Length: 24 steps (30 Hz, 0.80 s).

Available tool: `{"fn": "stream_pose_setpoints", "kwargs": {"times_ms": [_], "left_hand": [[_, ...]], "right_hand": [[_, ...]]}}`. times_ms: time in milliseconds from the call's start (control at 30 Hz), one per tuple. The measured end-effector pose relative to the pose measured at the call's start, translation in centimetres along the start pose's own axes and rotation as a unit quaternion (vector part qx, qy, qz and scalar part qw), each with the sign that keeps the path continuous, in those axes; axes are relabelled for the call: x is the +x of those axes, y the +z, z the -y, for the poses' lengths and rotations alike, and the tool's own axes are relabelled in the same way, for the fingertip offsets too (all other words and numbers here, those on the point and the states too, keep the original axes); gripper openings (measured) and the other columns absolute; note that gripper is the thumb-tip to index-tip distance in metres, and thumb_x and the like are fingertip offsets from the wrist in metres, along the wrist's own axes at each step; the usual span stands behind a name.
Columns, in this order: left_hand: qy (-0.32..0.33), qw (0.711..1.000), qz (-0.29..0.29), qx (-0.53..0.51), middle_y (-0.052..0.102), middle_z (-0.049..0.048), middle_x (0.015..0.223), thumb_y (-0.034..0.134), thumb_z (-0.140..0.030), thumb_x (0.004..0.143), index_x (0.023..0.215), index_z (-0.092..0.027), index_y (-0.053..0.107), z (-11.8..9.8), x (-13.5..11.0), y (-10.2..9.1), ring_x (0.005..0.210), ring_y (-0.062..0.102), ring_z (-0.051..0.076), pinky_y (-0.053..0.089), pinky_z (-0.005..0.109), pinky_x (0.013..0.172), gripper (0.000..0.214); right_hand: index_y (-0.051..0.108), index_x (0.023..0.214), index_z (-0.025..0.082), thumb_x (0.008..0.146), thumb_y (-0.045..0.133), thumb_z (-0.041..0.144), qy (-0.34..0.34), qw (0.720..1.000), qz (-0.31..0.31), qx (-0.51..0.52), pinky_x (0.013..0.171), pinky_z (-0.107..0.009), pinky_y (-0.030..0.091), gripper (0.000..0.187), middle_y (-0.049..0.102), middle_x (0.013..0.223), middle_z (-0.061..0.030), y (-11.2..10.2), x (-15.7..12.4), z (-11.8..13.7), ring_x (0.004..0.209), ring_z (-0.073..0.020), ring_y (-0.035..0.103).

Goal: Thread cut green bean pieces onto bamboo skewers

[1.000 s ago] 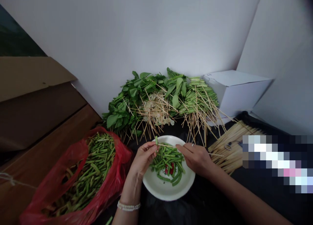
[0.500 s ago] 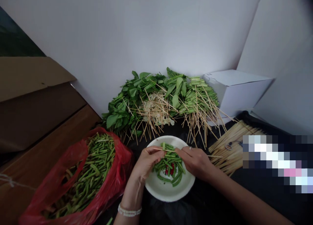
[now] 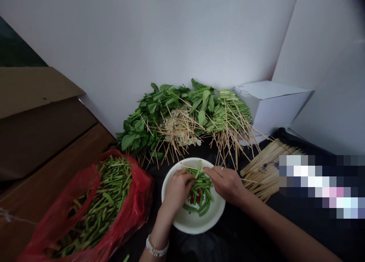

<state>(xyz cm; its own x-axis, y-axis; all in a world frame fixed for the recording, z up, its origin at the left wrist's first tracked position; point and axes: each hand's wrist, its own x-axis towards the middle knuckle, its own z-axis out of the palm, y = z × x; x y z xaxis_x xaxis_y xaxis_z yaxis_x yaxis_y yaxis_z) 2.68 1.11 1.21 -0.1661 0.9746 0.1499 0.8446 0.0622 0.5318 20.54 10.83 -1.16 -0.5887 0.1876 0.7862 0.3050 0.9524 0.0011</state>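
A white plate (image 3: 194, 222) sits on the black cloth in front of me, holding cut green beans (image 3: 201, 189) and a few red pieces (image 3: 195, 198). My left hand (image 3: 178, 191), with a pearl bracelet (image 3: 157, 249) on the wrist, reaches into the plate, its fingers curled among the beans. Whether those fingers grip a bean is hidden. My right hand (image 3: 225, 184) holds a thin bamboo skewer (image 3: 189, 167) above the beans, and the skewer's far end sticks out past the hand. One bean piece stands upright near the skewer.
Left of the plate, a red plastic bag (image 3: 139, 189) holds many cut beans. Behind it lie skewered leafy greens (image 3: 137, 136), pale skewered pieces (image 3: 179, 129) and skewered beans (image 3: 229, 117). Loose skewers and scissors (image 3: 264, 169) lie right. A white box (image 3: 270, 106) stands behind.
My left hand has dropped from above the plate's rim down onto the beans. The plate sits slightly further left in view, and the skewer in my right hand now points up and left.
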Motion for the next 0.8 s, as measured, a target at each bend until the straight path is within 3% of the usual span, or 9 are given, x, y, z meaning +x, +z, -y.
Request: {"fn": "stream_pose_setpoints", "kwargs": {"times_ms": [100, 300, 400, 500, 567, 667, 800], "left_hand": [[0.011, 0.997, 0.02, 0.077, 0.069, 0.0085, 0.092, 0.058, -0.014, 0.079, 0.087, -0.02, 0.072, -0.2, -0.2, 0.6, 0.095, 0.056, 0.026, 0.041, 0.038, 0.086, 0.017], [-0.003, 0.995, 0.058, 0.081, 0.068, 0.0073, 0.088, 0.062, -0.019, 0.077, 0.09, -0.021, 0.072, -0.1, -0.5, 0.9, 0.093, 0.056, 0.026, 0.042, 0.036, 0.082, 0.017], [-0.01, 0.999, 0.027, 0.041, 0.069, 0.0065, 0.086, 0.062, -0.021, 0.078, 0.087, -0.022, 0.073, 0.1, -0.5, 0.8, 0.091, 0.057, 0.026, 0.042, 0.037, 0.082, 0.014], [-0.032, 0.996, -0.033, -0.076, 0.071, 0.0064, 0.089, 0.06, -0.023, 0.081, 0.09, -0.021, 0.074, 0.6, -0.2, 0.6, 0.088, 0.06, 0.024, 0.043, 0.035, 0.082, 0.017], [-0.058, 0.976, -0.073, -0.195, 0.073, 0.0067, 0.092, 0.06, -0.026, 0.081, 0.091, -0.021, 0.075, 1.0, 0.0, 0.5, 0.087, 0.063, 0.023, 0.045, 0.033, 0.081, 0.019], [-0.109, 0.921, -0.121, -0.354, 0.074, 0.0077, 0.094, 0.067, -0.032, 0.077, 0.089, -0.018, 0.076, 1.4, 0.2, 0.0, 0.087, 0.064, 0.022, 0.046, 0.029, 0.078, 0.02], [-0.167, 0.853, -0.154, -0.47, 0.074, 0.008, 0.091, 0.072, -0.037, 0.072, 0.093, -0.016, 0.076, 1.5, 0.1, -0.5, 0.079, 0.064, 0.016, 0.047, 0.025, 0.074, 0.03]], "right_hand": [[0.064, 0.103, 0.011, 0.091, 0.04, 0.01, -0.005, 1.0, -0.002, 0.002, 0.061, -0.024, 0.042, 0.027, 0.059, 0.068, -0.0026, -0.1, 0.1, 0.2, 0.063, -0.0123, 0.055], [0.064, 0.104, 0.011, 0.09, 0.04, 0.01, -0.001, 1.0, 0.008, 0.008, 0.059, -0.024, 0.042, 0.028, 0.058, 0.069, -0.0022, 0.0, 0.0, 0.1, 0.063, -0.0126, 0.054], [0.063, 0.105, 0.011, 0.09, 0.04, 0.01, -0.004, 1.0, 0.009, 0.012, 0.06, -0.025, 0.042, 0.028, 0.058, 0.069, -0.0024, 0.1, -0.2, 0.0, 0.063, -0.0128, 0.054], [0.063, 0.106, 0.011, 0.09, 0.041, 0.011, -0.004, 1.0, 0.005, 0.012, 0.061, -0.024, 0.043, 0.027, 0.059, 0.07, -0.0029, 0.2, -0.2, 0.0, 0.064, -0.0128, 0.055], [0.063, 0.106, 0.01, 0.09, 0.041, 0.01, -0.003, 1.0, 0.002, 0.012, 0.062, -0.025, 0.043, 0.027, 0.06, 0.07, -0.0034, 0.1, -0.2, 0.1, 0.065, -0.0131, 0.056], [0.063, 0.105, 0.011, 0.09, 0.04, 0.01, -0.003, 1.0, -0.003, 0.012, 0.062, -0.025, 0.045, 0.028, 0.061, 0.07, -0.0034, 0.1, -0.1, 0.1, 0.065, -0.0132, 0.057], [0.063, 0.104, 0.011, 0.09, 0.039, 0.009, -0.005, 1.0, -0.009, 0.016, 0.062, -0.024, 0.045, 0.028, 0.061, 0.071, -0.0035, 0.0, 0.0, 0.1, 0.065, -0.0127, 0.057]]}}
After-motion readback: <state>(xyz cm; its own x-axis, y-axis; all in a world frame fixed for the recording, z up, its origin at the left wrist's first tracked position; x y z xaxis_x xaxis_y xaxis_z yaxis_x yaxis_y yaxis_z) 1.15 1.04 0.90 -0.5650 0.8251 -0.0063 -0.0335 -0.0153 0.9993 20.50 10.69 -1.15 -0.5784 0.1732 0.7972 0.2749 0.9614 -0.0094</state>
